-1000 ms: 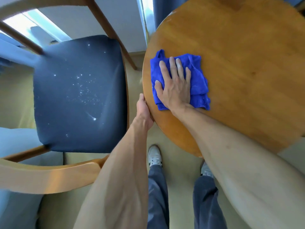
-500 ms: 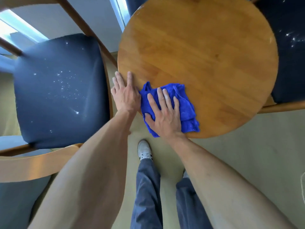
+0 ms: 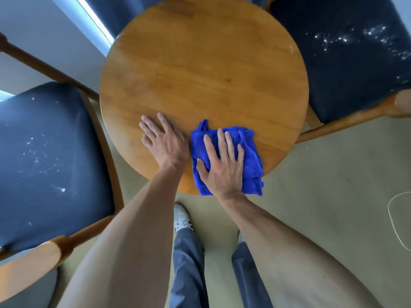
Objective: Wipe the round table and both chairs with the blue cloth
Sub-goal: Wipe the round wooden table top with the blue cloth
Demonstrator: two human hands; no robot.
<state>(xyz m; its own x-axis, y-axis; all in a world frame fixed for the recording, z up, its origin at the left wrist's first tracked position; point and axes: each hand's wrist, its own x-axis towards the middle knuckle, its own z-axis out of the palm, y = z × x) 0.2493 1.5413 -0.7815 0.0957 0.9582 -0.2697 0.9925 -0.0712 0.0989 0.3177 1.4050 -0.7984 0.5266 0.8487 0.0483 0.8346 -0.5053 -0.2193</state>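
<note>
**Desk in progress, chairs still to do**

The right hand (image 3: 222, 167), fingers spread, presses the blue cloth (image 3: 249, 156) flat at the desk's (image 3: 200, 70) near edge. The left hand (image 3: 165, 142) rests flat just beside it. Both chairs (image 3: 51, 165) (image 3: 347, 63) show white specks, apparently unwiped.

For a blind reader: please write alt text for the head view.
Right hand presses a blue cloth flat on a round table at its near edge; left hand rests flat beside it. Dark chairs with white specks stand on both sides.
</note>
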